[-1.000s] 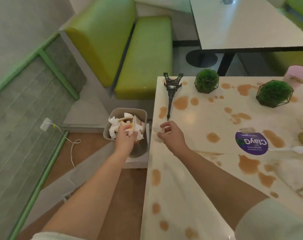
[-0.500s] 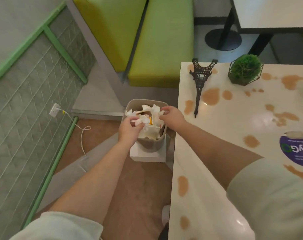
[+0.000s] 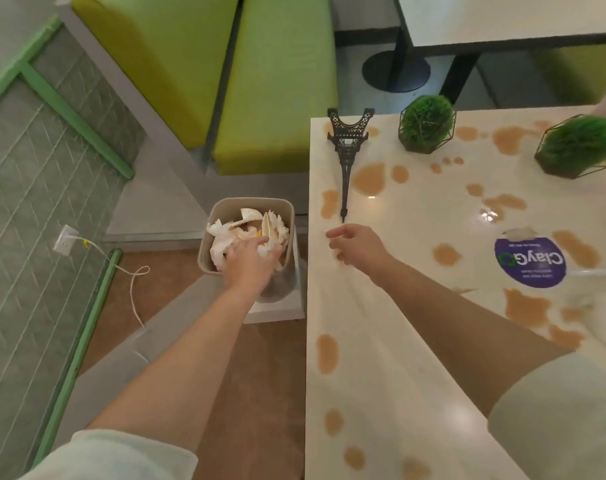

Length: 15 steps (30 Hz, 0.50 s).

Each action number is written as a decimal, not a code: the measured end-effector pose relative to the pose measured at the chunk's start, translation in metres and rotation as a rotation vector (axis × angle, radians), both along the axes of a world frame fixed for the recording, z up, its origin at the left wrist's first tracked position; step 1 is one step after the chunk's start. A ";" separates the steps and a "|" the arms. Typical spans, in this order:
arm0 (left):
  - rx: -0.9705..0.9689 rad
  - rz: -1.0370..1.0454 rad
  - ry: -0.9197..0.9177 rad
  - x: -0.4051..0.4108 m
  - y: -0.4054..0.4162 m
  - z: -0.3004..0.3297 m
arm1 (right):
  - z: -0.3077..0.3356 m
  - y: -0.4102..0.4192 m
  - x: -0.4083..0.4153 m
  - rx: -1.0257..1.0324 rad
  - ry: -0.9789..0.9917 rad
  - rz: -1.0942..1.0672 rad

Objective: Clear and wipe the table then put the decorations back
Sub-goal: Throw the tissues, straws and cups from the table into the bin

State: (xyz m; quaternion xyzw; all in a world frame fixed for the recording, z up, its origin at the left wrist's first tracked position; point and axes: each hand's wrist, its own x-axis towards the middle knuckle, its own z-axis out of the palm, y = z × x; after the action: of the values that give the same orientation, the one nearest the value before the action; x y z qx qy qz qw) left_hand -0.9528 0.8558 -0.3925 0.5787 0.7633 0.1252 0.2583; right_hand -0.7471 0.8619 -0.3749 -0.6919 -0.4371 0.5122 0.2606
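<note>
Pressing down on crumpled tissues [image 3: 225,242] in a full waste bin [image 3: 209,237] on the floor left of the counter [image 3: 381,375], a person's left hand [image 3: 251,263] is lying flat with fingers spread, its grip wide and closed on nothing. The right hand [image 3: 358,245] is hovering over the counter's near-left edge, fingers loosely curled and its grip empty. Brown spills [image 3: 369,178] are dotting the counter, which is not yet wiped. The decorations are standing along its far side: a dark tower model [image 3: 346,147] just beyond the right hand, a caged green plant [image 3: 426,124] to its right, and a second caged plant [image 3: 578,147] farther right. A purple sticker [image 3: 530,263] is sitting to the right. Judging from the bin's heaped contents, tissues are likely spilling onto the floor if pushed unevenly. The slim tower model, standing close to the right hand and the counter's edge, is at risk of toppling from a careless sweep, and wet spills are apt to smear onto sleeves.
</note>
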 end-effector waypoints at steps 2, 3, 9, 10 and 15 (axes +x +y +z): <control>0.022 -0.027 -0.129 0.026 -0.004 0.010 | 0.004 -0.015 0.024 0.003 0.020 -0.031; 0.022 -0.047 -0.192 0.041 -0.008 0.014 | 0.007 -0.023 0.037 0.003 0.028 -0.044; 0.007 -0.177 -0.285 0.147 -0.034 0.033 | 0.023 -0.074 0.124 0.039 0.018 -0.179; -0.001 -0.202 -0.297 0.169 -0.043 0.033 | 0.026 -0.087 0.143 0.047 0.000 -0.211; -0.046 -0.299 -0.341 0.254 -0.081 0.032 | 0.031 -0.147 0.215 0.055 -0.034 -0.373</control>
State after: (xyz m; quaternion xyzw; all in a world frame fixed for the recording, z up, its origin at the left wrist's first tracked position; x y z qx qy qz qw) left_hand -0.6987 0.7744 -0.3601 0.6499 0.6169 0.1641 0.4124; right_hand -0.5321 0.7148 -0.3443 -0.7620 -0.3195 0.4310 0.3625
